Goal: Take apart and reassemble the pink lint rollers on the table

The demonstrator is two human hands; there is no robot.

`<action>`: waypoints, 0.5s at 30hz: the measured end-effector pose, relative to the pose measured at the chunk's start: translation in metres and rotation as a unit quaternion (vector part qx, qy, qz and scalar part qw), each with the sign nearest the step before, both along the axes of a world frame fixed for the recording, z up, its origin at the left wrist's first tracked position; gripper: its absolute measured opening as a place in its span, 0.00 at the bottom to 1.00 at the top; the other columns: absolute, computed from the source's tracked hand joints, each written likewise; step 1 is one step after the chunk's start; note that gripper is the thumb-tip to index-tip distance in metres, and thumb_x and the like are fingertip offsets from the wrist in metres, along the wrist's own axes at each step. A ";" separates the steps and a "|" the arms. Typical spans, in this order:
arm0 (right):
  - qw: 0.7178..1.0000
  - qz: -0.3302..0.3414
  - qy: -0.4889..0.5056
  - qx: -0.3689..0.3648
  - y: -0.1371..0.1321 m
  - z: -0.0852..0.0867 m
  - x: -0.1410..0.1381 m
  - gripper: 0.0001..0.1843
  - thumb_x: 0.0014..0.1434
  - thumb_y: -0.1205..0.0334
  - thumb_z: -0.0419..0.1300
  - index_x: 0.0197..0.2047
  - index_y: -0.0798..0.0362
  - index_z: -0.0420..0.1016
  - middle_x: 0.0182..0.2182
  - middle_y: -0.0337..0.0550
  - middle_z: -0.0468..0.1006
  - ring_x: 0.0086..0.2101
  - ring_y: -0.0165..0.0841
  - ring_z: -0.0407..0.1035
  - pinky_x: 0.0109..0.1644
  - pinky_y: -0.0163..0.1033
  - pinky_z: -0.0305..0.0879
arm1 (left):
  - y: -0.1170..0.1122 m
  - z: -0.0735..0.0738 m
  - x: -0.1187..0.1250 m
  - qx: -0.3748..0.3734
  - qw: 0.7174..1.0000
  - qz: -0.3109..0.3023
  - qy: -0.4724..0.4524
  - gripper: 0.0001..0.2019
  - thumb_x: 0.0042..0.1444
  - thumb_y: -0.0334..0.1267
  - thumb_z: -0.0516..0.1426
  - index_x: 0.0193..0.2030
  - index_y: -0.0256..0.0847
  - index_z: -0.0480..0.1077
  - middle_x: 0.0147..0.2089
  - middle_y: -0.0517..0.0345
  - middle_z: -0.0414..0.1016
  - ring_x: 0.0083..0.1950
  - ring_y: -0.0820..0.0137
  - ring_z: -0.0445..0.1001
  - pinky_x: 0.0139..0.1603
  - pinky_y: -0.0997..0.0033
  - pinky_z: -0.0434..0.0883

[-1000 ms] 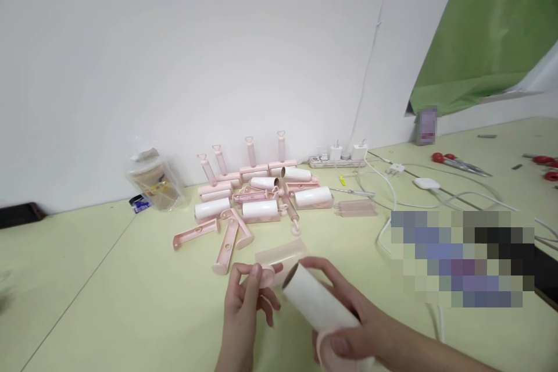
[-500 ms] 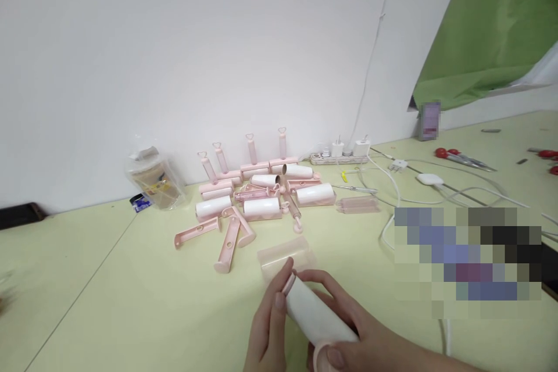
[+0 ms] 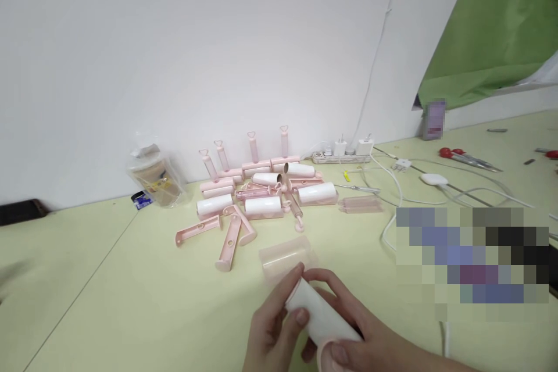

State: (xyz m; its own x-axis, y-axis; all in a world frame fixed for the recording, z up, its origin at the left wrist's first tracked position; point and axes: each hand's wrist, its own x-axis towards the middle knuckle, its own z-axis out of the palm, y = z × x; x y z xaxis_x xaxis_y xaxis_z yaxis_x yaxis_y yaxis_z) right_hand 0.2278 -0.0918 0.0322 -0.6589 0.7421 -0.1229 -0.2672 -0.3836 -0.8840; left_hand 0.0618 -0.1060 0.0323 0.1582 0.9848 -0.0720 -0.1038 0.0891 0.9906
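Observation:
A white lint roller (image 3: pixel 325 315) with pink ends slants across the lower middle of the head view. My right hand (image 3: pixel 370 331) is wrapped round its body, with the thumb on the pink round end (image 3: pixel 330 356) nearest me. My left hand (image 3: pixel 279 322) grips the far end, its thumb on the white roll and its fingers round the rim. Just beyond my fingertips lies a clear pinkish cover (image 3: pixel 285 257). Farther back are pink holder pieces (image 3: pixel 229 244), white rolls (image 3: pixel 264 206) and slim pink handles with heart-shaped loops (image 3: pixel 253 148).
A bagged brown pouch (image 3: pixel 159 180) stands by the wall, with a dark phone (image 3: pixel 20 212) at far left. A power strip (image 3: pixel 342 158) with chargers and white cables (image 3: pixel 396 186) is at the back right. Red-handled pliers (image 3: pixel 468 157) lie beyond. A blurred-out patch covers the right side.
My left thumb has moved from the far pink end onto the white roll. The far end now sits further inside my left fingers. The view has shifted slightly.

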 end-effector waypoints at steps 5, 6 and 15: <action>0.985 -0.115 -0.120 0.049 0.013 0.017 0.005 0.19 0.54 0.51 0.56 0.48 0.48 0.72 0.53 0.45 0.67 0.52 0.42 0.61 0.54 0.45 0.57 | 0.010 0.015 -0.006 0.031 0.991 0.128 0.011 0.20 0.49 0.48 0.58 0.49 0.47 0.71 0.51 0.58 0.73 0.52 0.62 0.68 0.51 0.71 0.66; 0.982 -0.135 -0.121 0.043 0.017 0.019 0.006 0.17 0.56 0.51 0.54 0.45 0.49 0.74 0.53 0.45 0.68 0.53 0.42 0.59 0.55 0.45 0.56 | 0.011 0.018 -0.008 0.049 0.984 0.167 0.028 0.19 0.50 0.48 0.58 0.49 0.49 0.71 0.52 0.59 0.72 0.56 0.62 0.65 0.54 0.71 0.63; 0.973 -0.181 -0.123 0.068 0.023 -0.004 0.001 0.14 0.59 0.56 0.49 0.45 0.51 0.68 0.42 0.47 0.72 0.42 0.37 0.68 0.45 0.46 0.65 | 0.016 0.007 -0.014 0.247 0.931 0.246 0.108 0.15 0.56 0.37 0.54 0.50 0.54 0.69 0.56 0.65 0.68 0.59 0.68 0.62 0.57 0.74 0.61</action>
